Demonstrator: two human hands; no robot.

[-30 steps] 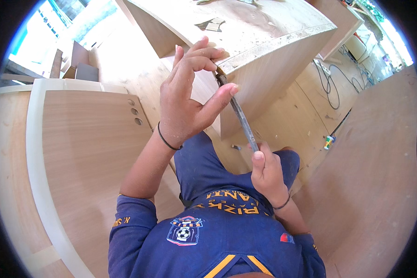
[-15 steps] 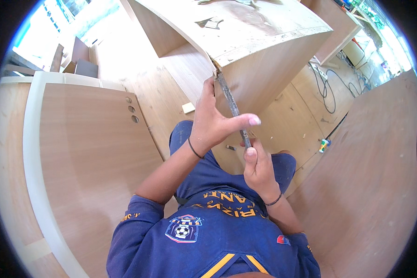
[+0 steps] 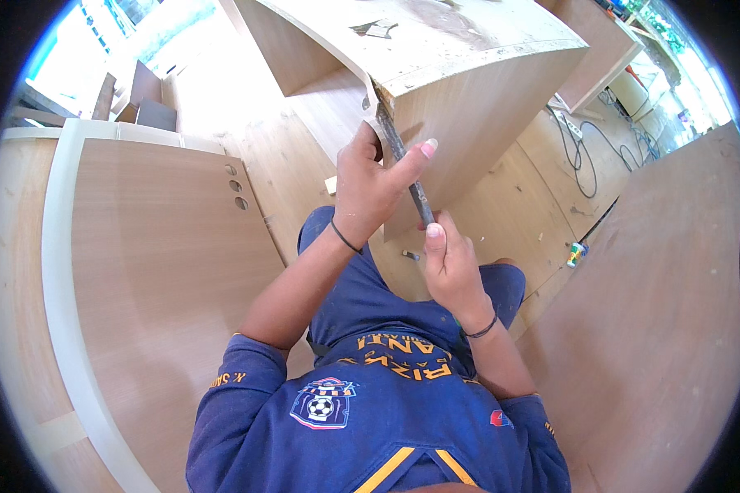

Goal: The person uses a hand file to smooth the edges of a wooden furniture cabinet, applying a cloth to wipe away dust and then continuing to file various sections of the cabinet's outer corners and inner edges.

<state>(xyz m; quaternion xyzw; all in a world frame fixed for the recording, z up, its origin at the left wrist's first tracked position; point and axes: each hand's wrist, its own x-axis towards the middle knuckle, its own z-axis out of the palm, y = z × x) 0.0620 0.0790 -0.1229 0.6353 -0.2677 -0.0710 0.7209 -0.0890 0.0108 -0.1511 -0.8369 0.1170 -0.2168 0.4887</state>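
A long, narrow, dark metal bar point(image 3: 396, 146), worn and scuffed like an old file, slants up to a front corner of the wood-grain cabinet point(image 3: 469, 115). My right hand point(image 3: 454, 267) grips its lower end, thumb laid along the top. My left hand point(image 3: 372, 182) is higher up, its thumb crossing over the bar. The left fingers curl against a pale edge strip point(image 3: 373, 113), which bends away from the cabinet's corner beside the bar's tip. Part of those fingers is hidden behind the strip and the hand.
Broken flakes point(image 3: 375, 29) lie on the cabinet's pale, dirty upper face. A large panel with three holes point(image 3: 156, 238) is at my left, another broad panel point(image 3: 658, 329) at my right. Cables point(image 3: 580, 156) and a small bottle point(image 3: 576, 255) lie on the floor at right.
My right hand has moved up and slightly left with the bar, its tip now higher at the corner. The left thumb has shifted up and left. The strip stands out more.
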